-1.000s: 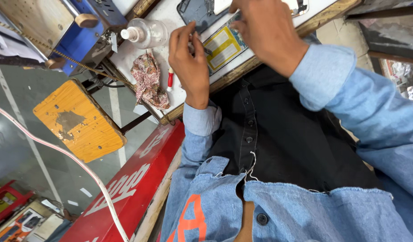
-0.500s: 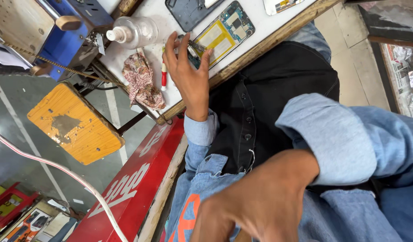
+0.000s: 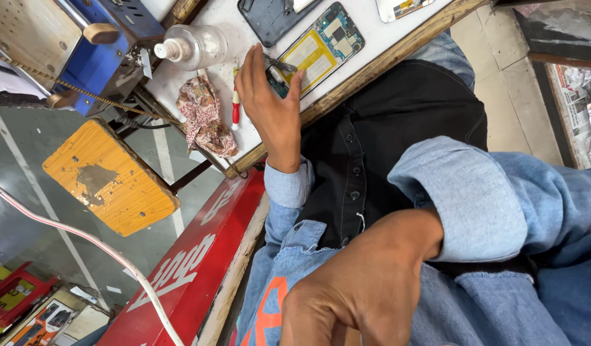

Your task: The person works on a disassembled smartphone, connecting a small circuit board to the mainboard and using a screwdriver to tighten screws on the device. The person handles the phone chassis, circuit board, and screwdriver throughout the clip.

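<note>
My left hand (image 3: 270, 109) rests on the white worktop (image 3: 372, 38), its fingers and thumb closed around the near end of an opened phone (image 3: 321, 48) with a yellow battery and a bare circuit board. A thin metal tool (image 3: 279, 64) lies by its fingertips. My right hand (image 3: 366, 288) is down over my lap, in front of my denim jacket, well away from the table. Its fingers curl and run off the bottom edge, hiding what is in them.
On the worktop are a clear bottle with a white nozzle (image 3: 193, 46), a patterned cloth (image 3: 205, 118), a red-handled tool (image 3: 235, 109), a dark phone back cover (image 3: 273, 19) and another phone part (image 3: 401, 8). A blue machine (image 3: 109, 38), a yellow wooden stool (image 3: 109, 176) and a red signboard (image 3: 186, 275) are to the left.
My right hand has left the phone on the table and dropped down to my lap. My left hand has stayed on the opened phone.
</note>
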